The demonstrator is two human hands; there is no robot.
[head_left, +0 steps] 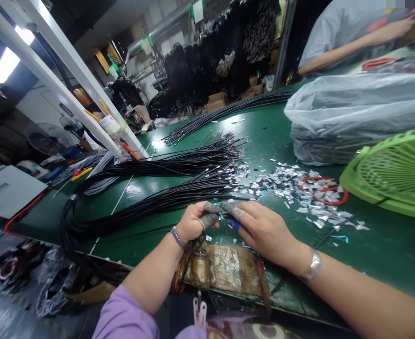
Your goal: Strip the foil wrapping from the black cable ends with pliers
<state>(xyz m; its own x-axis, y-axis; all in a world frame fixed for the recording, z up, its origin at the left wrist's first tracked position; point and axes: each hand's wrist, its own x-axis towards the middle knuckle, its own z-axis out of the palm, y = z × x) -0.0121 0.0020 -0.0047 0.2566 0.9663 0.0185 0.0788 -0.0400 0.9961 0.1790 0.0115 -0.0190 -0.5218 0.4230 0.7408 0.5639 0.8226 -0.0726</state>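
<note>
Cable (147, 231) is running in from the left, its end lying between 2 hands, near the close edge of the table (264, 134). The left hand (192, 221) seems to be pinching it between thumb and fingers; the right hand (267, 230) is bunching its fingers beside that pinch, but what they are gripping cannot be told. For neat work, the left should probably be pinching firmly near the end, the right working lightly, in line with the cable. A bundle (154, 200) is crowding the space beyond on the left; scraps (281, 183) and a fan (394, 174) are limiting the far right. Mostly bare table is offering elbow room right of the scraps' near side, while a taped block (233, 268) is sitting below the hands.
</note>
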